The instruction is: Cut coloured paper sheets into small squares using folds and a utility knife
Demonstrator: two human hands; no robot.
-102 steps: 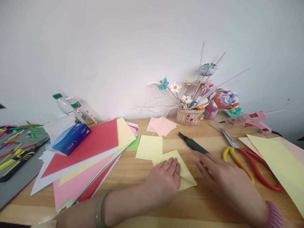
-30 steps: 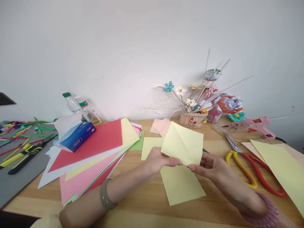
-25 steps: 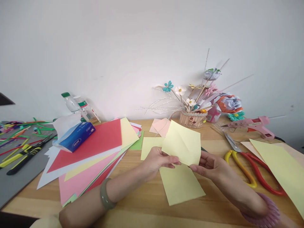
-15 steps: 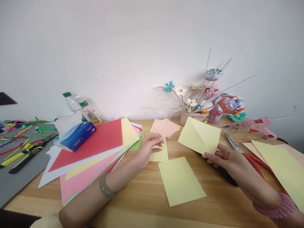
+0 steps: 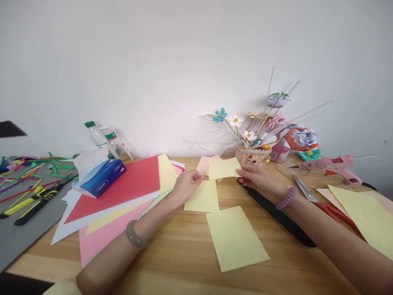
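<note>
My right hand (image 5: pixel 256 179) pinches the right edge of a small yellow paper sheet (image 5: pixel 225 169), holding it up in front of some pale pink paper pieces (image 5: pixel 203 164). Left of that sheet is my left hand (image 5: pixel 188 186), its fingers curled together; anything between the fingertips is hidden. Below this hand a yellow paper square (image 5: pixel 202 197) lies on the wooden table, partly covered by the hand. A larger yellow sheet (image 5: pixel 238 239) rests nearer to me. The held sheet and my left fingertips look slightly apart.
On the left, a blue tissue pack (image 5: pixel 102 178) sits on fanned coloured papers (image 5: pixel 135 180), with pliers (image 5: pixel 43 198) beyond. A flower basket (image 5: pixel 251 156) stands at the wall. Red-handled scissors (image 5: pixel 334 213), a pink glue gun (image 5: pixel 340 166) and a dark elongated object (image 5: pixel 276 215) lie right.
My right hand has moved left and away from me, bringing the yellow sheet over beside my left hand. The left hand has shifted slightly to the left. The view has moved a little.
</note>
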